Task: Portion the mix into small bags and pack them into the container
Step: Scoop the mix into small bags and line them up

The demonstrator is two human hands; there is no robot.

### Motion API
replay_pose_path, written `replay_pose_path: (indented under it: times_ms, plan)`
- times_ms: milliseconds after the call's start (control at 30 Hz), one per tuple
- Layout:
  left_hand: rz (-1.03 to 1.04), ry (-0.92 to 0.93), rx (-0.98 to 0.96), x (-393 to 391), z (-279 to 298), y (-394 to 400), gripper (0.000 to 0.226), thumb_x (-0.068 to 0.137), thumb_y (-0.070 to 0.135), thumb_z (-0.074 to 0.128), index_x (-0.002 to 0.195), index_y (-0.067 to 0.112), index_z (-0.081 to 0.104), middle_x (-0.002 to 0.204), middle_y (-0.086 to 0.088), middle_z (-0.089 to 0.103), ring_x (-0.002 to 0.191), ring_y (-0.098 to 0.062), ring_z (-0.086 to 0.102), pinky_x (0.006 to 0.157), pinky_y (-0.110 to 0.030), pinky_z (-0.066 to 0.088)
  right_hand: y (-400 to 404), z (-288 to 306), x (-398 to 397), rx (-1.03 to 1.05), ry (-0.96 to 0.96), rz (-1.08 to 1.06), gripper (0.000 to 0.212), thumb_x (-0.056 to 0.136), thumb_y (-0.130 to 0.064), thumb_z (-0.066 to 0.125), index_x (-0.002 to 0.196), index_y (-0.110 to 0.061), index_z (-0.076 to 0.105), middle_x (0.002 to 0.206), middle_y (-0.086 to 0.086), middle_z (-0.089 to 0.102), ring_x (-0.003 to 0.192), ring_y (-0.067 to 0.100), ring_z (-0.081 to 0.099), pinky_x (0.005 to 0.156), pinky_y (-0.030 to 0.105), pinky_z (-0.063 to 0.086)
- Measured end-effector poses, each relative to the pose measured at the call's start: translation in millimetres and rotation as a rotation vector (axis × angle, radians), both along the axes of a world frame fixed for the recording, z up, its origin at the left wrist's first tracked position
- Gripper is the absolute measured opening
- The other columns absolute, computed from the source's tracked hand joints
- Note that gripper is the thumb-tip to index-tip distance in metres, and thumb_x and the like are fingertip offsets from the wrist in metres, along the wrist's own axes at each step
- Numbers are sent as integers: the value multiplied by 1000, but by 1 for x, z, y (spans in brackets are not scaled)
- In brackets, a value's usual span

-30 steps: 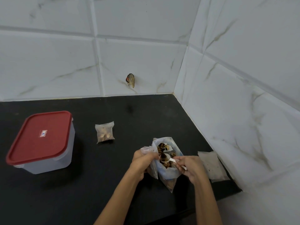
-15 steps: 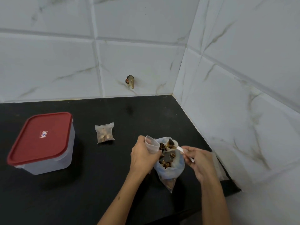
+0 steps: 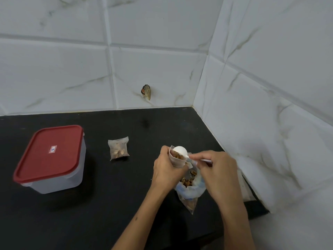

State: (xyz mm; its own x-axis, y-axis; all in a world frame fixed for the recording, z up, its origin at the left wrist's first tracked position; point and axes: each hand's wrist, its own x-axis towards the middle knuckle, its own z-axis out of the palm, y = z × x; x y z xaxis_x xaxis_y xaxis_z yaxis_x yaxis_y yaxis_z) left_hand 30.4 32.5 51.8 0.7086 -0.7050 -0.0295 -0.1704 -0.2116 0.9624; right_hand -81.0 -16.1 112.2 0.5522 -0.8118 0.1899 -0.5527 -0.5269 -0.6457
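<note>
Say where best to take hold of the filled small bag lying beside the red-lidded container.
Pinch the filled small bag by its flat empty top strip, coming from above on the wall side. The mix has settled toward the near end, leaving the top thin and easy to pinch. It lies flat on the counter, apart from the container.

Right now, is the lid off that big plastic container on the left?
No, the red lid sits flat on the container, covering its whole top, while both hands work away from it.
</note>
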Motion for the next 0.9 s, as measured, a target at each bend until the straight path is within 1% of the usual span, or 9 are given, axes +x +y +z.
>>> replay_pose_path:
  times_ms: [67,200,333,433,533,633,733,833,900]
  plan:
    - [-3,9,-10,1,0,0,45,72,22,77,104,21,45,93,10,54,84,-5,56,64,-19,48,1,3,0,-20,-7,4,20,89,-12,62,104,-16,73,104,2,72,92,10,64,80,16,47]
    - [-11,-11,-38,3,-2,-1,45,72,22,78,103,20,46,94,8,55,81,-4,56,60,-14,45,0,2,1,-15,-43,0,19,88,-11,63,103,-17,73,100,0,72,86,5,61,73,6,41]
    - [-27,-23,-69,4,-4,-2,44,69,23,81,98,19,48,88,8,57,76,-4,57,54,-10,44,0,0,2,45,1,36,20,86,-11,65,102,-21,73,98,-4,72,85,1,61,70,3,40]
    - [-25,-43,-57,6,-7,-3,43,69,19,79,97,20,47,90,6,57,77,-6,57,55,-12,43,-1,4,-1,67,-163,-74,20,85,-11,66,99,-24,72,88,-13,68,78,-8,58,58,1,40]
    - [-6,-33,-63,12,-8,-2,48,66,18,81,99,20,45,91,6,56,76,-5,58,53,-9,44,-11,0,-4,122,-279,-208,19,85,-10,66,96,-25,71,81,-19,62,73,-9,55,56,4,37]
    - [13,-26,-82,20,-10,0,51,64,18,82,98,19,44,93,3,58,77,-6,58,53,-9,44,-24,-26,-3,186,-86,-279,18,85,-10,65,98,-21,70,85,-12,63,73,-5,52,58,10,34]
    - [24,-15,-101,26,-10,2,48,67,16,81,97,18,44,92,2,57,75,-5,56,53,-7,44,-31,-62,0,334,131,-283,15,85,-15,65,97,-22,69,92,-8,65,77,1,54,63,16,39]
    - [4,-21,-114,34,-12,4,50,67,21,83,98,19,43,94,1,56,79,-6,56,57,-8,45,-36,-80,5,420,234,-281,13,85,-17,66,94,-24,70,96,-7,63,87,7,55,76,25,46]
    - [-18,4,-126,37,-12,8,53,66,30,84,99,20,43,96,0,56,83,-7,56,61,-13,47,-38,-83,7,462,291,-281,10,84,-18,68,87,-27,70,96,-7,64,89,9,56,80,29,49]
